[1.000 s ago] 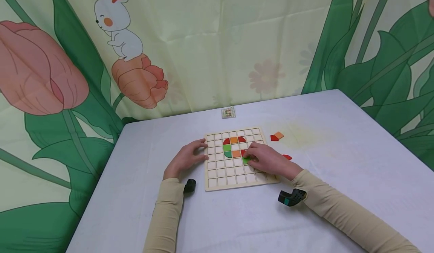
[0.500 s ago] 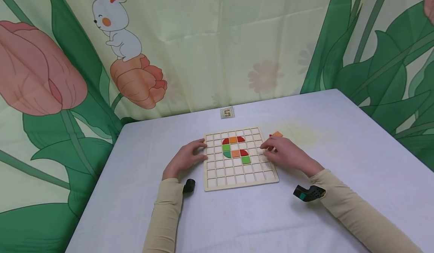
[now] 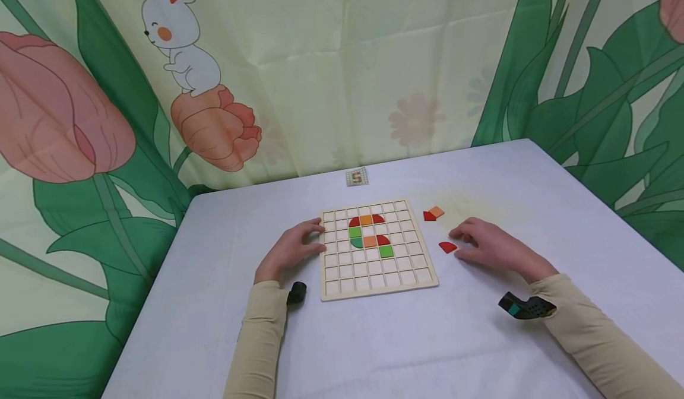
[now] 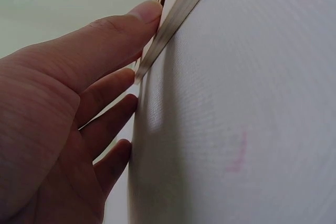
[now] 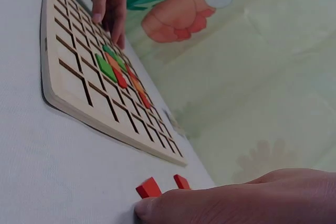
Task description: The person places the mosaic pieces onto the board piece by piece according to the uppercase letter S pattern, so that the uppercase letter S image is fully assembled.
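A wooden grid board [image 3: 380, 294] lies on the white table. In it sit red, orange, green and teal pieces, among them a light green square [image 3: 386, 251]. My left hand [image 3: 289, 249] rests at the board's left edge; in the left wrist view, the thumb [image 4: 113, 38] touches its side. To the right of the board, my right hand [image 3: 494, 247] hovers around a red quarter-circle piece [image 3: 447, 247], its thumb and index finger apart. The right wrist view puts the thumb [image 5: 157, 209] right by that red piece [image 5: 149, 188]; whether they touch I cannot tell.
Another red piece [image 3: 429, 216] and an orange square [image 3: 436, 211] lie beyond the board's right side. A small patterned card [image 3: 357, 177] is at the table's back edge. Behind hangs a curtain [image 3: 342, 78] printed with tulips and a rabbit.
My right hand has left the light green square in the board and moved right, off the board, to the loose red quarter-circle piece. My left hand stays at the board's edge.
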A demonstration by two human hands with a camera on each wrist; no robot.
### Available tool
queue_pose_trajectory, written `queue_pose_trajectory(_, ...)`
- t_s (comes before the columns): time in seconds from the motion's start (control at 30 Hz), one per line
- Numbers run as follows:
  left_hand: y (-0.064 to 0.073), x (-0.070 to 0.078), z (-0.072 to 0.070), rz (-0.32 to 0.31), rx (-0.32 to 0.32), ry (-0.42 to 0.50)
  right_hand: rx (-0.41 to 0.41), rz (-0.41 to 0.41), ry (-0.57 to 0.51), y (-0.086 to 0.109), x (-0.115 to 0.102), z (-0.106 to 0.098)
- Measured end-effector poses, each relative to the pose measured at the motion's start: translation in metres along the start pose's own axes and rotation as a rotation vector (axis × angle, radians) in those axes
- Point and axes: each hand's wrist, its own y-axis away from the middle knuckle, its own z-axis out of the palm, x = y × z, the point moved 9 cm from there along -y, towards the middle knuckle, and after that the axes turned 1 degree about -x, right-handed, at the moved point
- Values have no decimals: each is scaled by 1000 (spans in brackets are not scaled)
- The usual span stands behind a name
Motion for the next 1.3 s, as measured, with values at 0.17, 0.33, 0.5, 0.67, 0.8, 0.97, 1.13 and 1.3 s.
queue_pose_trajectory(0.17,1,1,0,-4,-5,2,-17,-16,-15,0,-6,3)
queue_pose_trajectory(0.33,2,3,0,11,-5,1,-25,-53,-36,-2,-12,5)
queue_pose_trajectory(0.5,0,1,0,22,1,2,-27,-81,-33,-3,-15,8)
queue_pose_trajectory(0.67,0,1,0,24,1,10,-34,-48,-56,-6,-14,12)
queue_pose_trajectory(0.8,1,1,0,11,-1,11,-34,-33,-73,-8,-14,13)
queue_pose_trajectory(0.97,1,2,-1,1,-5,7,-20,-74,-44,-7,-18,13)
queue_pose_trajectory(1.13,1,2,-1,-9,-3,2,-8,-98,-20,-7,-20,12)
queue_pose_trajectory(1.3,1,0,0,-18,-3,2,-5,-87,-33,-9,-20,13)
